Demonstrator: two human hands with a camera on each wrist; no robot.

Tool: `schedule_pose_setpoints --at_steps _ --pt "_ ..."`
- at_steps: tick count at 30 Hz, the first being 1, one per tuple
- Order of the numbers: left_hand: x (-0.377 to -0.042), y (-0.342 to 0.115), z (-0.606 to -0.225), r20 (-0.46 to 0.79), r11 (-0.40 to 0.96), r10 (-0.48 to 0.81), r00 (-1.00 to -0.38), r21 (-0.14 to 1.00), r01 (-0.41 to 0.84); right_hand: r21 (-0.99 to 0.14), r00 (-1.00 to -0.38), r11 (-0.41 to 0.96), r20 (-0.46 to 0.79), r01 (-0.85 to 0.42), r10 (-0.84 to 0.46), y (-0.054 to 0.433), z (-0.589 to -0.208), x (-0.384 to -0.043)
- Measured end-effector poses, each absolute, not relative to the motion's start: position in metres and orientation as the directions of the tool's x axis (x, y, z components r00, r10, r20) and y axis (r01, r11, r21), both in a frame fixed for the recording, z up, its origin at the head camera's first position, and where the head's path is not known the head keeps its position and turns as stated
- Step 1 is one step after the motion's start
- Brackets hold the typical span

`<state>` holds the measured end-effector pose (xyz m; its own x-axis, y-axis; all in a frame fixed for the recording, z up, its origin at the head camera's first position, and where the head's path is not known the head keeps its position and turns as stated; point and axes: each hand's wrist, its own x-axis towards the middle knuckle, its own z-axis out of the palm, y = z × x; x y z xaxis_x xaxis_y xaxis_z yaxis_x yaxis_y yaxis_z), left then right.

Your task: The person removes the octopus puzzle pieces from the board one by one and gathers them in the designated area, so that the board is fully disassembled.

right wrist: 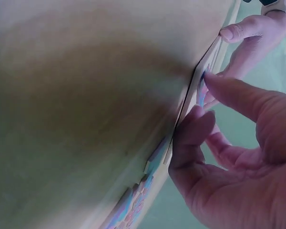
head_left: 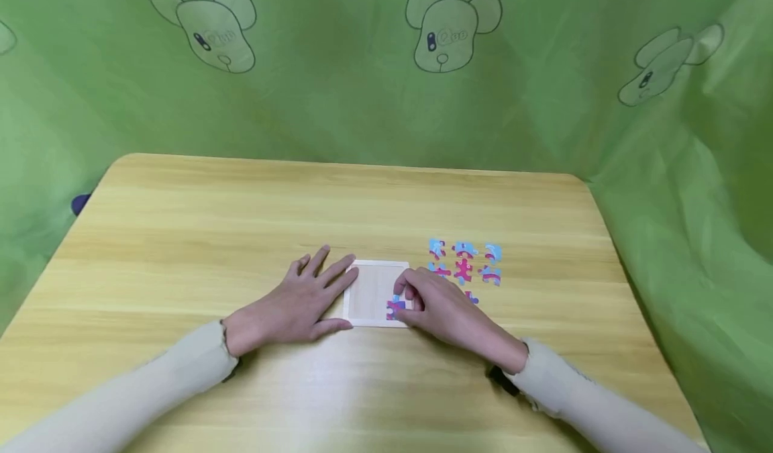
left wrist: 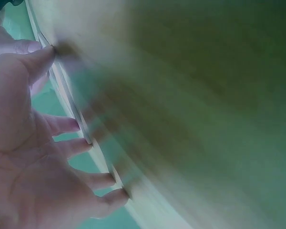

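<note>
A shallow pale wooden puzzle frame [head_left: 368,296] lies flat on the table. My left hand [head_left: 296,305] spreads over the table on its left, with fingertips and thumb at the frame's left edge. In its lower right corner sits a pink, blue and purple jigsaw piece [head_left: 392,310]. My right hand [head_left: 443,305] reaches in from the right, pinching at this piece between thumb and curled fingers. The right wrist view shows the thumb [right wrist: 233,93] against the piece and bent fingers [right wrist: 193,136] by the frame's side. The hand partly hides that corner.
Several loose jigsaw pieces [head_left: 463,270], blue, pink and red, lie in rows right of the frame, some partly behind the right hand. The wooden table [head_left: 241,205] has a rounded far edge, with a green printed curtain [head_left: 338,70] behind it and along the right.
</note>
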<state>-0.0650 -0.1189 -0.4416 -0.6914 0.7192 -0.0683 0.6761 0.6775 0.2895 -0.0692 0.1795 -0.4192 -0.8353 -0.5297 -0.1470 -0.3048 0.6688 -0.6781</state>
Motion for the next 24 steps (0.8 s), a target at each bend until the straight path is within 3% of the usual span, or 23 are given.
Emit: schedule_pose_setpoints --at_steps 12,24 --pt "-0.062 -0.122 -0.442 -0.061 0.688 0.701 -0.711 0.324 0.65 -0.738 -0.824 0.612 -0.139 -0.284 -0.55 0.184 -0.415 -0.071" --pt "-0.063 -0.121 -0.443 -0.029 0.667 0.714 -0.7 0.331 0.667 -0.843 -0.889 0.537 -0.224 -0.029 -0.399 0.22 -0.404 -0.066"
